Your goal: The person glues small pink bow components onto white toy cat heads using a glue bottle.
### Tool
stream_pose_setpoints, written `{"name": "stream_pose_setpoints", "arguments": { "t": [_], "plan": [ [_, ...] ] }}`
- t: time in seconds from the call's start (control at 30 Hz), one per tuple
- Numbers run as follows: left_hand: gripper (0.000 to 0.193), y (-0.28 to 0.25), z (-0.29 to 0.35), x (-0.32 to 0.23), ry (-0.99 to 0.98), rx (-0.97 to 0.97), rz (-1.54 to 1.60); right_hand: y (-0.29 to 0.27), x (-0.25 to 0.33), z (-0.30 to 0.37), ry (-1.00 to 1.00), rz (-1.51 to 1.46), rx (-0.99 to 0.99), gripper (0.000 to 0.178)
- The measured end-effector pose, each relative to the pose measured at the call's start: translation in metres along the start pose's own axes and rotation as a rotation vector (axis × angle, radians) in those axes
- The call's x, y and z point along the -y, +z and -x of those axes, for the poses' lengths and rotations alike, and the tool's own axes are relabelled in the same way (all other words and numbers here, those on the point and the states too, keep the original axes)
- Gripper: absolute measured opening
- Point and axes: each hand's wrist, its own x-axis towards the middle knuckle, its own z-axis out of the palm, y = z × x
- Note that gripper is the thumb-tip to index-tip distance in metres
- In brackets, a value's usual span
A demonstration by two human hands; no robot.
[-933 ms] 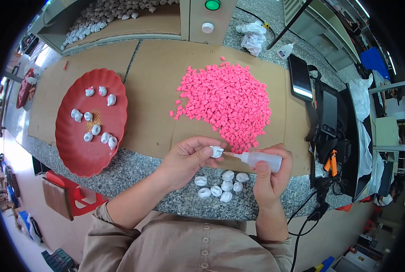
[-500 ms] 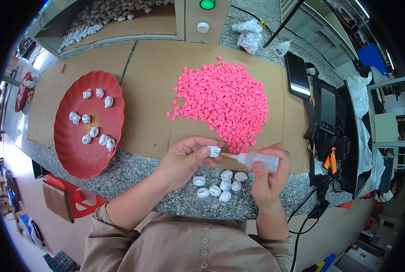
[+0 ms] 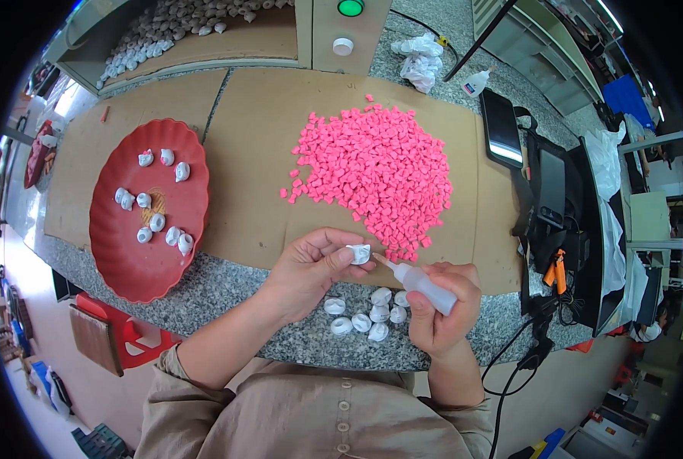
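Note:
Between the thumb and fingers of my left hand (image 3: 309, 269) is a small white rounded piece (image 3: 360, 254), pinched near the front edge of the cardboard. My right hand (image 3: 452, 312) grips a translucent squeeze bottle (image 3: 427, 288), tilted so its thin nozzle points up and left at the piece. The nozzle tip is very close to it; I cannot tell whether they touch. Several similar white pieces (image 3: 379, 314) lie on the granite counter below my hands. Just beyond my hands spreads a heap of tiny pink pieces (image 3: 387, 161).
A red scalloped plate (image 3: 116, 260) with several white pieces sits at left on the cardboard (image 3: 250, 153). A metal cabinet (image 3: 341, 19) with a green button stands at the back. To the right are a black phone-like device (image 3: 502, 126), a small white bottle (image 3: 476, 83) and cables.
The squeeze bottle has swung from nearly level to a slant, its base dropping as my right hand moved down and slightly left. My left hand stays almost still with the white piece.

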Motion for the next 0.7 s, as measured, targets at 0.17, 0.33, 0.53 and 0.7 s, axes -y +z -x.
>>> {"name": "stream_pose_setpoints", "arguments": {
  "t": [0.17, 0.33, 0.53, 0.7],
  "plan": [
    [0.017, -0.0009, 0.0, -0.0004, -0.002, 0.012, 0.013, -0.0006, 0.0012, -0.0002, -0.018, 0.034, 0.002, 0.036],
    [0.018, -0.0015, 0.0005, -0.0004, -0.01, 0.004, 0.012, -0.0015, -0.0016, -0.0009, -0.016, 0.028, 0.004, 0.035],
    [0.018, -0.0028, 0.0007, 0.001, 0.01, 0.031, 0.025, -0.003, -0.0025, 0.0011, 0.15, -0.065, -0.03, 0.029],
    [0.019, -0.0006, 0.0012, -0.0009, -0.001, 0.028, -0.001, 0.0026, -0.0041, 0.0049, 0.374, -0.298, -0.146, 0.022]
  ]
}}
